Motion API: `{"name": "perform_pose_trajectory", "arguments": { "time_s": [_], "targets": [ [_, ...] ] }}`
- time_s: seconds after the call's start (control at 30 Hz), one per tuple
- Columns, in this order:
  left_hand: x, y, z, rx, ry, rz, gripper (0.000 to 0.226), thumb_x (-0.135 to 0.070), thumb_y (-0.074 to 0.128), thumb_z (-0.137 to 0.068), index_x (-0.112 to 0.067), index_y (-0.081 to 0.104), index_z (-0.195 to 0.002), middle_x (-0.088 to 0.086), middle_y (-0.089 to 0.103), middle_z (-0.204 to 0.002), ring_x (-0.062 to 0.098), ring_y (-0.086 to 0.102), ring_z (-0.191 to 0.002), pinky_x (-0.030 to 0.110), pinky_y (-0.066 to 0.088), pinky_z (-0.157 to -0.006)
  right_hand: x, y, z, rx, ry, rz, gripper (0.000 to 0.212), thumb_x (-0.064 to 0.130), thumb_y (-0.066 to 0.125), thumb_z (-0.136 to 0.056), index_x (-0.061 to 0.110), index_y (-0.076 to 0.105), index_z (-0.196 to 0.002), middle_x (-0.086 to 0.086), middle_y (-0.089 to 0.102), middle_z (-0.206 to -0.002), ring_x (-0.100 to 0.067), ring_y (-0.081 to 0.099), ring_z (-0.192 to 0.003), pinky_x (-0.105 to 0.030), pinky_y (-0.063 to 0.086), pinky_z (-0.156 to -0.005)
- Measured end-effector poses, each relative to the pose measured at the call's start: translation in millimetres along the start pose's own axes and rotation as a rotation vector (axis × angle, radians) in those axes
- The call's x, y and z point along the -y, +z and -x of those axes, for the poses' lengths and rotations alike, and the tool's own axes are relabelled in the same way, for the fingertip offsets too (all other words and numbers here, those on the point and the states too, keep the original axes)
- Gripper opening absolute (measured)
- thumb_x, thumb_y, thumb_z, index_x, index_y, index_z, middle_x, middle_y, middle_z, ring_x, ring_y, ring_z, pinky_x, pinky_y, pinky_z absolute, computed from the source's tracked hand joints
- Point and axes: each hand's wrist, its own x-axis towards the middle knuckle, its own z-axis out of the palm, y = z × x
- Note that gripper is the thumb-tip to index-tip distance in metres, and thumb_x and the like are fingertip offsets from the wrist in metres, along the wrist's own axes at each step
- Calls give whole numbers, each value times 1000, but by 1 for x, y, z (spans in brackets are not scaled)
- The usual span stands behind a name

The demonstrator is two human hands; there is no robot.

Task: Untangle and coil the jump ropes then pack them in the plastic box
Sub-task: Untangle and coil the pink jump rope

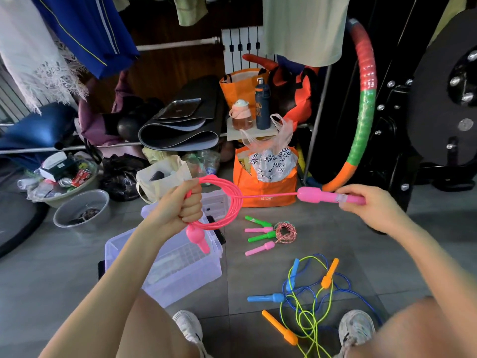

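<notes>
My left hand [187, 202] is closed around the coiled loops of a pink jump rope [229, 202], above the clear plastic box [178, 275]. One pink handle hangs below that fist. My right hand [366, 205] grips the other pink handle [325, 197], and a short taut stretch of rope runs from it to the coil. On the floor lie two coiled ropes with green and pink handles [265, 235]. Nearer my feet a blue rope and a yellow-green rope with orange handles [309, 295] lie tangled together.
An orange bag [265, 192] stands behind the ropes, a cloth tote [160, 177] and two basins [82, 210] to the left. A striped hoop [364, 104] leans at the right by black gym equipment. My shoes [188, 329] are at the bottom edge.
</notes>
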Motion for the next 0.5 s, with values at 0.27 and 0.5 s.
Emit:
{"name": "perform_pose_trajectory", "arguments": {
  "time_s": [0.27,0.5],
  "targets": [
    [-17,44,26,157,-10,85,37,-34,46,-80,-21,40,-46,-12,23,-31,6,6,-29,10,13,-30,15,87,-8,-267,-85,464,25,18,83,-60,21,69,-80,-8,62,-70,-33,61,-67,-36,47,-58],
    [-22,66,29,254,4,-86,36,-34,45,-81,-22,38,-48,-11,20,-36,4,8,-30,7,14,-34,70,71,-17,156,400,-1329,41,-13,42,-80,-4,50,-119,-24,62,-100,-34,64,-87,-40,58,-71]
  ]
}}
